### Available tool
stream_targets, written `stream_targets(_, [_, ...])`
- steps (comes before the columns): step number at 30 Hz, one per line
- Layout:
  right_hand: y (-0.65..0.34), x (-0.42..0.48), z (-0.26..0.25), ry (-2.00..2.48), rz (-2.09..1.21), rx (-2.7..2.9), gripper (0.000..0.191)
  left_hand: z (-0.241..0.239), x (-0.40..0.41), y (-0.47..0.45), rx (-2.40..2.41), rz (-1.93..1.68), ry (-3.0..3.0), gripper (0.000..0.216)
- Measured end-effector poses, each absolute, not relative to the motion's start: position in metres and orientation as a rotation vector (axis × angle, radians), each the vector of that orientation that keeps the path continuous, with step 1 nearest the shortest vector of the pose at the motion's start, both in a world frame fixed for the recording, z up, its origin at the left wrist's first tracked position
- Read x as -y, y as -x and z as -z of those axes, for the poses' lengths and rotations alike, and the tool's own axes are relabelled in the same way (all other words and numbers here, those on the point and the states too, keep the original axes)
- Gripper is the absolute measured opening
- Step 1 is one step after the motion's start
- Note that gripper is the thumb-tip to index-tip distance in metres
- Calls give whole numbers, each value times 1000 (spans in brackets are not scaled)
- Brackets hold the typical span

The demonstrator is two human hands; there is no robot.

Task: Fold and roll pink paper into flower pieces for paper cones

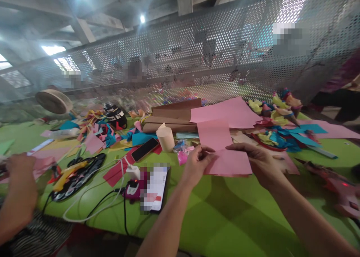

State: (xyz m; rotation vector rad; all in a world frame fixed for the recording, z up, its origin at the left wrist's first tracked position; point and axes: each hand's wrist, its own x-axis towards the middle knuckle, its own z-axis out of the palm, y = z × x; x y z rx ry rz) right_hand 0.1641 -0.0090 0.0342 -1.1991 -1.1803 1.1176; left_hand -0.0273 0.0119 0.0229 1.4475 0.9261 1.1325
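Note:
Between my hands is a pink paper sheet [229, 161], bent over so that one part lies toward me and another strip extends away from me. My left hand [198, 161] pinches its left edge with thumb and fingers. On the opposite side, my right hand [254, 157] grips the right edge, its fingers partly behind the paper. The sheet is above the green table, and a shadow falls below it. Beyond it lies a larger pink sheet [225, 112] over brown paper [174, 112].
A phone [160, 189], a pink power socket [133, 189] and cables are left of my arms. A cream paper roll [165, 138] stands behind them. At right lies a pink glue gun [341, 193]. A co-worker's hand [21, 167] is at far left, near a yellow glue gun [67, 174].

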Motion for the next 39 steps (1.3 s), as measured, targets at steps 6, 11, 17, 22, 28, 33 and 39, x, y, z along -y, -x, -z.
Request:
stream_targets(6, [-162,9,-31,1225,-1025,1157,27,-21,-10,25,-893,-1117,-1404,27])
stream_targets(11, [-165,7,-23,1196,-1083,1133,26,-24,-8,27,-888,-1073,-1403,17])
stream_targets(17, [-165,9,-24,1117,-1169,1075,26,-25,-7,26,-751,-1029,-1420,15])
stream_targets(22, [-164,10,-28,1140,-1181,1057,24,-32,-4,26,-786,-1064,-1529,11])
stream_targets(28, [-166,9,-24,1161,-1136,1105,22,-37,0,27,-764,-1082,-1601,10])
stream_targets(33, [-166,10,-24,1157,-1243,976,22,-37,1,27,-820,-1101,-1696,11])
stream_targets(39, [-162,9,-29,1132,-1194,951,19,-32,-2,26,-763,-1073,-1676,10])
